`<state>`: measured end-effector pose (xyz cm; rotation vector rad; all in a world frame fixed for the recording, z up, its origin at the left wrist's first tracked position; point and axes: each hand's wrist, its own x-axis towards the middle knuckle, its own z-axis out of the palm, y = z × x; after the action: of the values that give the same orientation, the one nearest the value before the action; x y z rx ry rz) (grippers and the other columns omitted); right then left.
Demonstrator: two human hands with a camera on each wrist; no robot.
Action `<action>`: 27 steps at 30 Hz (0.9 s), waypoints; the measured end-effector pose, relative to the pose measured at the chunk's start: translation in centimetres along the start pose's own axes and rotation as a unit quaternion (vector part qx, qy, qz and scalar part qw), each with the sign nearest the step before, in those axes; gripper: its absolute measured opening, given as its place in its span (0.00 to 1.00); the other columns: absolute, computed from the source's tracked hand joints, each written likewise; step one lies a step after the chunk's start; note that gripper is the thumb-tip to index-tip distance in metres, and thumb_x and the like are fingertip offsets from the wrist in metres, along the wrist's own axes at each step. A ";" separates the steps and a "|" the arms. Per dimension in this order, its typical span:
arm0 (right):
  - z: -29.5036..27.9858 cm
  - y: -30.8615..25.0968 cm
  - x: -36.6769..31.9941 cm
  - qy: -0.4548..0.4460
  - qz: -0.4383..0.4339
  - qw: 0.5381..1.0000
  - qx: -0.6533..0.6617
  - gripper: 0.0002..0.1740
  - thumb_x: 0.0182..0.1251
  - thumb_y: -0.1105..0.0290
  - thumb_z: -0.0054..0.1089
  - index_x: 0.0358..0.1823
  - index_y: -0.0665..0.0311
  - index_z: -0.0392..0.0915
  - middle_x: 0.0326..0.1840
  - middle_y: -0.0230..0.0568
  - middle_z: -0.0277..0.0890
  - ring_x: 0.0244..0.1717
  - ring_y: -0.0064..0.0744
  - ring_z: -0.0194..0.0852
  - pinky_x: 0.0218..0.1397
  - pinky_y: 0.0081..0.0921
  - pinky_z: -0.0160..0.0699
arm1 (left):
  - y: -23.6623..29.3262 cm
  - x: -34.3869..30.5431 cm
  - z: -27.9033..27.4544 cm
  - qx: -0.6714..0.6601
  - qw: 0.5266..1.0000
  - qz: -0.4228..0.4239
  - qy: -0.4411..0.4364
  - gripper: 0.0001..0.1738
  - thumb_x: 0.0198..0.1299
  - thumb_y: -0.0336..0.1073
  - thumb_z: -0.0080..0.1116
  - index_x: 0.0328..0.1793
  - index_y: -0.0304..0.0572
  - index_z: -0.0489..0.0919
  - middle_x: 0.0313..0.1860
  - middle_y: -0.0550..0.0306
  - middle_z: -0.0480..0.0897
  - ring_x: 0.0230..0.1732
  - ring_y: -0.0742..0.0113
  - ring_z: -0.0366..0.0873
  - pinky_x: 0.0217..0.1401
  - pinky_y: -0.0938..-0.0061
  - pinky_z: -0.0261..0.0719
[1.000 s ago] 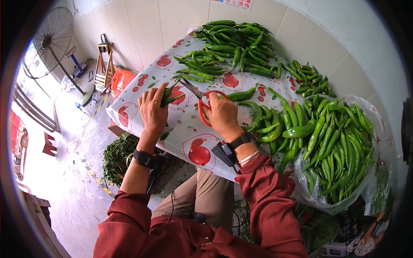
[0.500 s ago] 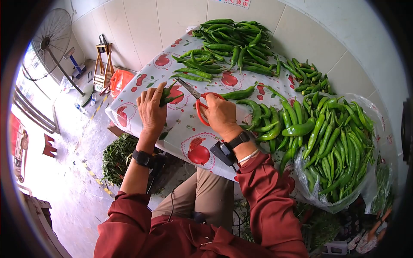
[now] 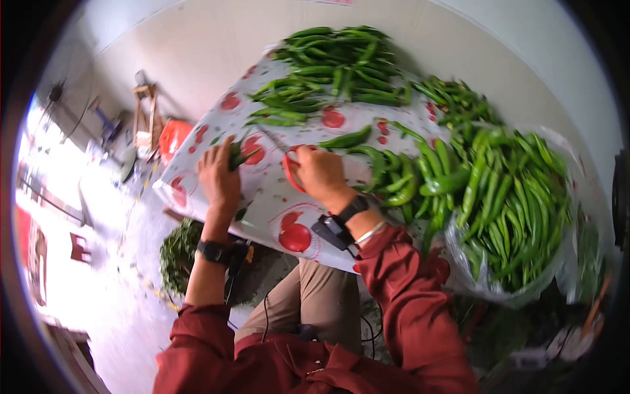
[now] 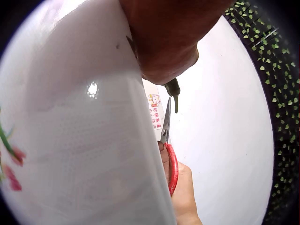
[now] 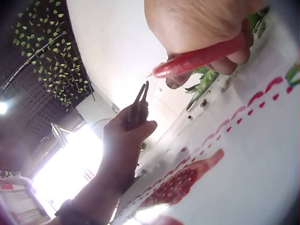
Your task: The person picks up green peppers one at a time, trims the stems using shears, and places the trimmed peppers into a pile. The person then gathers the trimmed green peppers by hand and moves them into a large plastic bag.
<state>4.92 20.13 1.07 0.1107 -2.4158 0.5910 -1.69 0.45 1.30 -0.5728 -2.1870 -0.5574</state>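
Note:
My left hand (image 3: 220, 180) grips green chili peppers (image 3: 236, 156) over the table's left part. Two of their stems stick up between thumb and fingers in the right wrist view, and most of each pepper (image 5: 138, 112) is hidden in the hand. In my right hand (image 3: 321, 176) is a pair of red-handled scissors (image 3: 293, 173), fingers round the handles. Its blades point up and left, toward the held peppers. From the left wrist, the scissors (image 4: 172, 166) show with their tip close below a pepper stem (image 4: 176, 103).
A printed tablecloth (image 3: 262, 203) covers the table. Long green peppers (image 3: 348, 62) are heaped at the back, with a smaller pile (image 3: 462, 102) by the wall. A clear plastic bag (image 3: 459, 253) full of peppers stands at right. One pepper (image 3: 348, 138) lies just beyond the right hand.
The head view has swung and blurred, so table and hands sit slightly further left in it. Both hands keep their grip on the peppers and the scissors.

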 end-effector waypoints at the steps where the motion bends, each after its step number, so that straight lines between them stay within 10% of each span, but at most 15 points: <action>1: 0.6 0.5 -0.2 0.004 0.007 1.000 0.007 0.18 0.58 0.54 0.62 0.23 0.62 0.74 0.16 0.50 0.74 0.21 0.53 0.76 0.22 0.45 0.71 | -0.6 -0.2 0.6 0.006 1.000 -0.008 0.003 0.28 0.46 0.26 0.61 0.58 0.53 0.77 0.43 0.58 0.79 0.47 0.57 0.75 0.52 0.63 0.69; 6: 0.7 0.9 -0.6 0.012 0.007 1.000 0.013 0.17 0.57 0.56 0.62 0.29 0.66 0.76 0.19 0.49 0.76 0.23 0.50 0.78 0.26 0.41 0.75 | -0.9 -0.1 0.9 -0.065 0.995 -0.064 -0.031 0.24 0.51 0.27 0.62 0.58 0.46 0.76 0.46 0.53 0.80 0.50 0.51 0.74 0.57 0.59 0.67; 9: 0.1 0.5 -0.3 0.000 0.039 0.999 0.017 0.16 0.54 0.57 0.63 0.27 0.65 0.77 0.22 0.48 0.78 0.25 0.49 0.79 0.28 0.40 0.76 | -1.7 0.6 1.4 -0.214 0.969 -0.121 -0.029 0.19 0.58 0.29 0.60 0.57 0.40 0.76 0.40 0.56 0.80 0.35 0.65 0.75 0.41 0.68 0.74; 11: 0.1 0.4 -0.4 -0.047 0.048 0.998 -0.003 0.16 0.53 0.57 0.64 0.28 0.64 0.77 0.23 0.46 0.79 0.26 0.47 0.80 0.29 0.39 0.76 | -0.3 2.3 -0.2 -0.336 0.915 -0.218 -0.049 0.16 0.61 0.31 0.58 0.55 0.37 0.77 0.35 0.63 0.78 0.25 0.79 0.69 0.27 0.80 0.72; 18: 0.2 0.4 -0.6 -0.031 0.038 0.999 0.009 0.15 0.53 0.60 0.64 0.31 0.65 0.77 0.22 0.45 0.78 0.24 0.46 0.80 0.28 0.39 0.77 | 7.2 9.2 -2.4 -0.642 0.621 -0.326 -0.311 0.15 0.63 0.37 0.59 0.52 0.35 0.79 0.29 0.62 0.75 0.28 0.76 0.71 0.28 0.82 0.71; 27: 3.7 1.9 -0.3 -0.020 0.016 0.999 0.037 0.13 0.56 0.61 0.61 0.40 0.60 0.77 0.30 0.45 0.77 0.36 0.47 0.77 0.39 0.43 0.73 | 18.7 10.4 3.8 -0.561 0.581 -0.289 -0.514 0.18 0.65 0.39 0.57 0.55 0.34 0.76 0.36 0.58 0.81 0.32 0.73 0.77 0.34 0.79 0.79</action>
<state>2.59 20.21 -2.44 0.1154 -2.4393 0.6987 0.56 19.84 10.96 -0.9421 -2.8071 -2.6477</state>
